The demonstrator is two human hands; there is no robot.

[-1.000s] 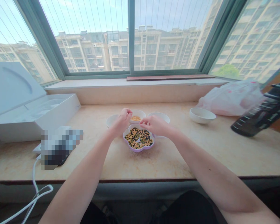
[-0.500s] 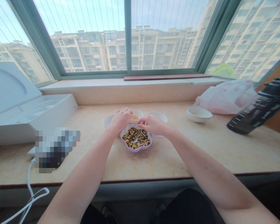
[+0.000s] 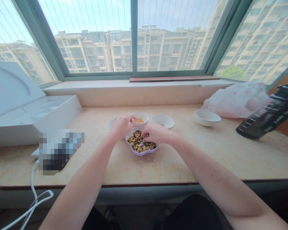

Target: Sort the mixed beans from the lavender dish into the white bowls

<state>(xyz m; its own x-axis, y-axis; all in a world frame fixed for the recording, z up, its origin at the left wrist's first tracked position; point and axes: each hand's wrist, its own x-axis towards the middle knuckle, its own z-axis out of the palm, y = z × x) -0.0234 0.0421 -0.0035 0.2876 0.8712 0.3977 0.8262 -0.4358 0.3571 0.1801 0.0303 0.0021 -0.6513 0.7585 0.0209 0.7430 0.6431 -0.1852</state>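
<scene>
A lavender flower-shaped dish [image 3: 141, 154] holds mixed beans [image 3: 134, 140] in black, green and tan. My right hand [image 3: 156, 133] reaches over its right side, fingers bent together and tips down among the beans. My left hand [image 3: 121, 126] hovers above the dish's back left edge with fingers curled inward; anything inside them is too small to make out. Just behind it stands a white bowl [image 3: 145, 118] with yellow beans. Partly covered by my left hand is another white bowl [image 3: 111, 123]. Behind my right hand, a third white bowl [image 3: 163, 120] has a few small bits in it.
Farther right are a white bowl [image 3: 207, 118], a plastic bag [image 3: 237, 100] and a tilted dark bottle [image 3: 261, 115]. On the left are an open white box [image 3: 55, 111], a blurred-out item [image 3: 60, 151] and a white cable [image 3: 32, 182]. The counter's front edge runs near me.
My right hand has lowered from the dish's back edge into the beans. My left hand has shifted slightly, and its fingers have curled near the yellow-bean bowl.
</scene>
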